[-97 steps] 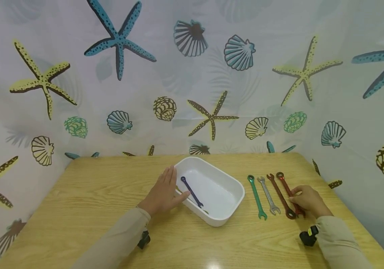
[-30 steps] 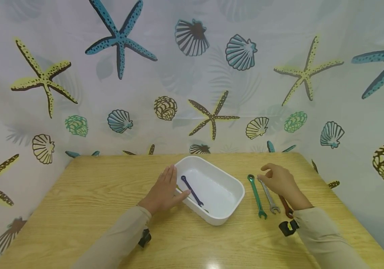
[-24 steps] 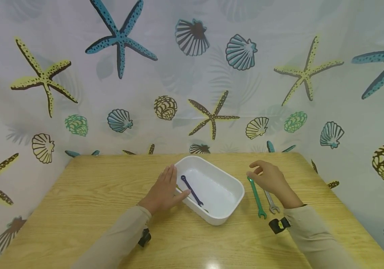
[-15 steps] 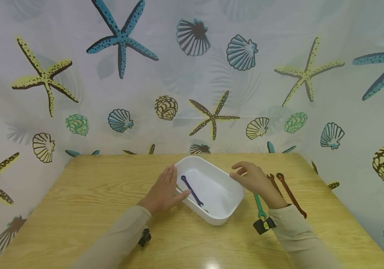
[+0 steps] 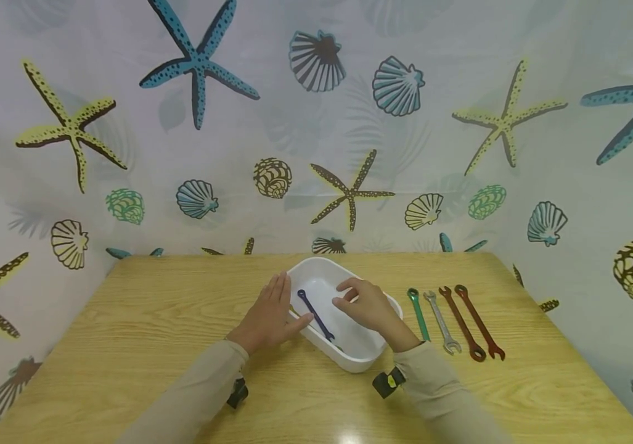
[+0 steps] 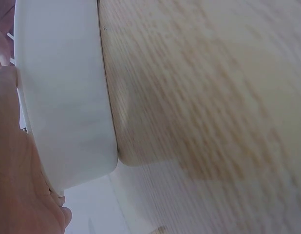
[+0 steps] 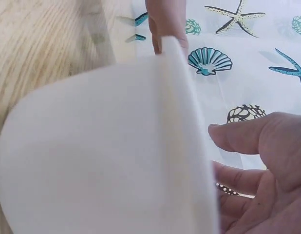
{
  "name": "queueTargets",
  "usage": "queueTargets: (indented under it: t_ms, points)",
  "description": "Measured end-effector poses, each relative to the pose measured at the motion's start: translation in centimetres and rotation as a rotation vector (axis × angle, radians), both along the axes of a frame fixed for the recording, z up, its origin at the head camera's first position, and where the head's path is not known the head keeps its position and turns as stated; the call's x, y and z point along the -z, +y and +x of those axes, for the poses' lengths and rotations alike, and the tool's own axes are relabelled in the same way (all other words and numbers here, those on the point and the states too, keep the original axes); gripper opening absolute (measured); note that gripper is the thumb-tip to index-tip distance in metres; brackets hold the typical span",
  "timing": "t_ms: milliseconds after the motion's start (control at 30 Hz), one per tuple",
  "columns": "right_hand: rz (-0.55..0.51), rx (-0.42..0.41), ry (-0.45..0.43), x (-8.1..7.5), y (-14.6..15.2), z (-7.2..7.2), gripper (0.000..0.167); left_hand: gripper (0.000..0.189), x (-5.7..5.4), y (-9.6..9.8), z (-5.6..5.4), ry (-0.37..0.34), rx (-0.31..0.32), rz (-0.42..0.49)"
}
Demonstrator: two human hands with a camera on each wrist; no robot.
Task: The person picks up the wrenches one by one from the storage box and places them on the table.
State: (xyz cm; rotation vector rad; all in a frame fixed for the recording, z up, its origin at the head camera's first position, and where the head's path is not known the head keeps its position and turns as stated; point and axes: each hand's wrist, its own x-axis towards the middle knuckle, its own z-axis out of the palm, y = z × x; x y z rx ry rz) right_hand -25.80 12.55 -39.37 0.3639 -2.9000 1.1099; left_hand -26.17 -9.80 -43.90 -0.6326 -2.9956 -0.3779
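1. Beige sleeve [image 5: 200,394] leads to the left hand [image 5: 263,317], which has not left the near-left side of the white tray [image 5: 352,362]; its fingers lie straight along the edge, pressing rather than grasping, thumb reaching over the rim.
2. Against that tray's left wall shows a sliver of something yellowish [image 5: 293,311], mostly hidden, so I cannot tell what it is.
3. Beside it, inside the tray, lies the blue wrench [image 5: 318,319], lying just as it did a few seconds ago.
4. Next comes the right hand [image 5: 368,305], and this is the big change: having travelled left from the far-right wrench, it now hovers over the tray. Its fingers are loosely bent, thumb apart, with nothing held.
5. On the tabletop [image 5: 172,296] to the right rest the green wrench [image 5: 419,315], partly behind the wrist, then the silver wrench [image 5: 441,321], the brownish-red wrench [image 5: 463,324] and the red wrench [image 5: 479,322]. All four remain outside the tray, so I judge that the move has carried nothing across; only the hand has changed place.
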Motion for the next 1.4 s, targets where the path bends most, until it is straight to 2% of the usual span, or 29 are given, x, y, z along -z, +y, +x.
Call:
queueTargets:
  t_ms: [133, 333, 533, 833, 1033, 1200, 1400]
  points:
    - [0.025, -0.014, 0.021, 1.2, -1.3, -0.2, 0.028, 0.098, 0.0, 0.0, 0.1, 0.001, 0.001, -0.005]
    - [0.075, -0.047, -0.002, 2.8, -2.6, -0.5, 0.034, 0.099, 0.0, -0.1, 0.1, 0.001, 0.018, -0.002]
    - [0.133, -0.053, -0.054, 3.6, -3.3, -0.9, 0.039, 0.098, 0.2, -0.2, -0.1, 0.009, 0.024, -0.01]
    - [0.226, -0.082, -0.01, 4.6, -3.5, -1.0, 0.033, 0.098, 0.1, -0.3, -0.1, 0.008, 0.025, 0.01]
    - [0.27, -0.086, 0.042, 4.8, -3.4, -1.0, 0.026, 0.098, 0.1, -0.3, 0.0, 0.002, 0.038, 0.021]
    - [0.285, -0.085, 0.021, 4.7, -3.4, -0.9, 0.028, 0.098, 0.2, -0.3, -0.1, -0.007, 0.042, 0.02]
    - [0.263, -0.061, -0.029, 4.4, -3.4, -0.7, 0.038, 0.098, 0.3, -0.4, -0.2, -0.017, 0.043, 0.02]
